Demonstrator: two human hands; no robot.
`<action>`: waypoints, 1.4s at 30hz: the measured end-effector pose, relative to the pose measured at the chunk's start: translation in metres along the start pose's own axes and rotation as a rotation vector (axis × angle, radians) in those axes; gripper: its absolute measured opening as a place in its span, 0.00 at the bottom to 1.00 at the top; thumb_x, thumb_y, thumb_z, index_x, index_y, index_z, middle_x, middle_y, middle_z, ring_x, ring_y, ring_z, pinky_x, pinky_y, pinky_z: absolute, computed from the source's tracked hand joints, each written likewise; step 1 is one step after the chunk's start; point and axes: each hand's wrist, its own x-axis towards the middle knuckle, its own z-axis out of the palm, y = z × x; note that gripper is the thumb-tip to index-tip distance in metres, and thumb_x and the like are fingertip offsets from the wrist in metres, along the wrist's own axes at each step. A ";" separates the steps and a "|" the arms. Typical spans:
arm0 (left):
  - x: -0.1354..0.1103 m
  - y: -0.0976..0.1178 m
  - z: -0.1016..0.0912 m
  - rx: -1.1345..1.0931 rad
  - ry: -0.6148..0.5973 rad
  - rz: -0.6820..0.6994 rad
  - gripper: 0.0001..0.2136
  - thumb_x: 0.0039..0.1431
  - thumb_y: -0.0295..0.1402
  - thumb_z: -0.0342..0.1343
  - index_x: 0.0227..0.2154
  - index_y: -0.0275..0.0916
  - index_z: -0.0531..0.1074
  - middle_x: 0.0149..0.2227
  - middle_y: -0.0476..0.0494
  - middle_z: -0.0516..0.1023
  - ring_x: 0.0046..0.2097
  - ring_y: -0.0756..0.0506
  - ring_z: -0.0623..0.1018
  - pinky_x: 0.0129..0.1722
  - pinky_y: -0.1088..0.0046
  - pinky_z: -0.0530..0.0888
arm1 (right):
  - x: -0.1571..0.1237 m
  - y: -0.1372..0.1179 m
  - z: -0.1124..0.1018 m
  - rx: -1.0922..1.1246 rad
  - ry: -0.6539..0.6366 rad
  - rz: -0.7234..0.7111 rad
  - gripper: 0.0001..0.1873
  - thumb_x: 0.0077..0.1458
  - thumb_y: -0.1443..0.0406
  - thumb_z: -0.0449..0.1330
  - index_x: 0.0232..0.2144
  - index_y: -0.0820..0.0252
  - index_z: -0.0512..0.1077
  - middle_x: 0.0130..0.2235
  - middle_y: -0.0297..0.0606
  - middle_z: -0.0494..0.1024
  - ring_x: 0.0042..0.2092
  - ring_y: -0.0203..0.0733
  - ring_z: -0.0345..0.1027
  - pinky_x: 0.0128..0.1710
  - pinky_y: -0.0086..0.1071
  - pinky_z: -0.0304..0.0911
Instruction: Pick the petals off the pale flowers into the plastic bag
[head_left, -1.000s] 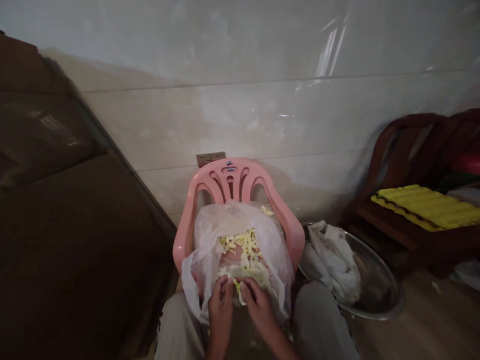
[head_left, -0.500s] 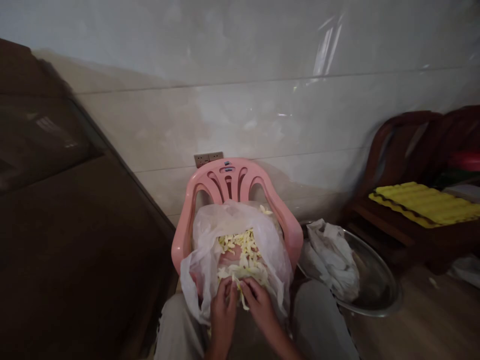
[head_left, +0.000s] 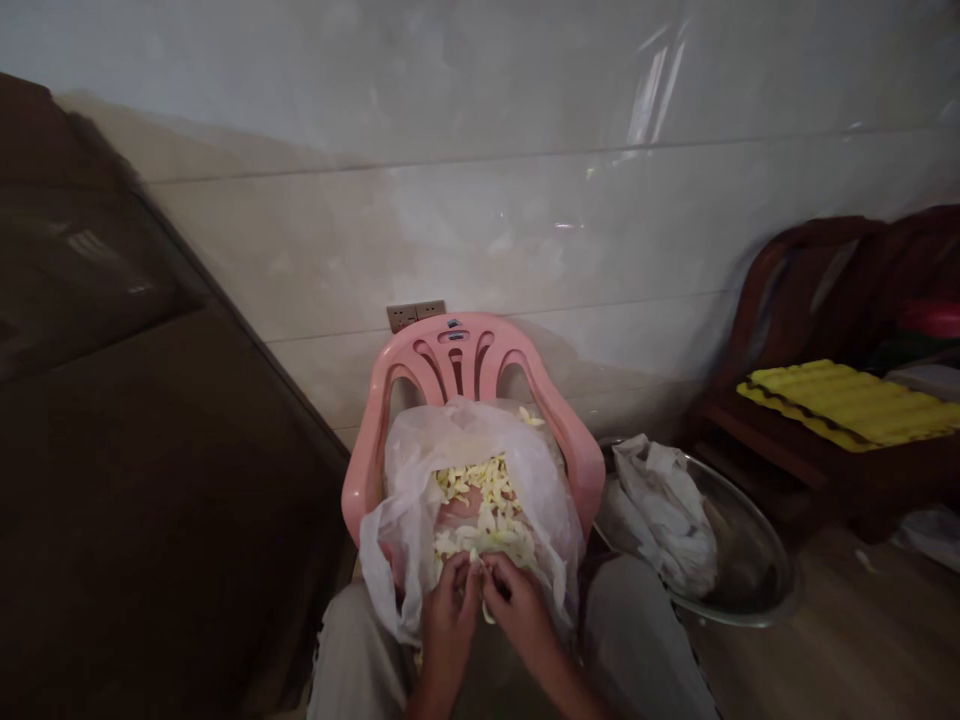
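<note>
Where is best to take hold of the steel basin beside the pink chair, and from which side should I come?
Grip the rim of the steel basin at its near right edge, coming from the open floor on the right. The curved lip is bare there, while the white plastic bag lies inside and the pink chair and right leg crowd the left.

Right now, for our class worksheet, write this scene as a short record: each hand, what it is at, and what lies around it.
left hand: fingers among pale yellow pieces
right hand: beside the left hand, at the same pieces
pieces: heaped in a translucent bag
bag: sits in a pink chair
right of chair: steel basin holding a white bag
farther right: yellow tray on a wooden seat
behind chair: wall socket
</note>
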 end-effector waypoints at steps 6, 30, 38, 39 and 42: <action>0.002 0.007 0.002 -0.040 -0.097 -0.005 0.20 0.60 0.52 0.56 0.40 0.39 0.78 0.33 0.43 0.84 0.38 0.41 0.83 0.39 0.69 0.77 | 0.000 -0.006 -0.005 -0.011 -0.012 -0.026 0.15 0.64 0.57 0.52 0.31 0.57 0.73 0.24 0.33 0.75 0.25 0.38 0.68 0.26 0.28 0.58; 0.005 0.008 -0.008 -0.134 0.212 -0.060 0.24 0.54 0.57 0.59 0.32 0.37 0.80 0.35 0.41 0.84 0.40 0.39 0.81 0.41 0.70 0.76 | -0.004 -0.018 0.014 0.086 0.027 0.010 0.14 0.69 0.58 0.47 0.37 0.55 0.69 0.27 0.34 0.76 0.26 0.39 0.69 0.27 0.28 0.60; 0.012 0.003 -0.016 -0.213 0.393 -0.119 0.26 0.47 0.59 0.62 0.30 0.38 0.81 0.31 0.43 0.83 0.36 0.40 0.81 0.38 0.67 0.78 | -0.007 -0.019 0.026 0.051 0.020 -0.012 0.10 0.66 0.62 0.48 0.32 0.55 0.65 0.24 0.31 0.72 0.24 0.38 0.66 0.24 0.28 0.54; 0.012 0.004 -0.015 -0.198 0.358 -0.118 0.26 0.47 0.59 0.62 0.30 0.38 0.81 0.31 0.42 0.83 0.36 0.40 0.81 0.37 0.67 0.78 | -0.008 -0.018 0.025 0.039 0.025 -0.014 0.10 0.65 0.63 0.48 0.32 0.55 0.65 0.23 0.31 0.71 0.23 0.38 0.66 0.24 0.28 0.53; 0.012 0.008 -0.011 -0.135 0.213 -0.101 0.27 0.47 0.59 0.62 0.33 0.37 0.81 0.33 0.41 0.84 0.38 0.39 0.82 0.39 0.67 0.79 | -0.008 -0.016 0.020 0.023 0.039 -0.013 0.10 0.65 0.62 0.49 0.31 0.55 0.65 0.22 0.29 0.69 0.22 0.37 0.64 0.23 0.28 0.51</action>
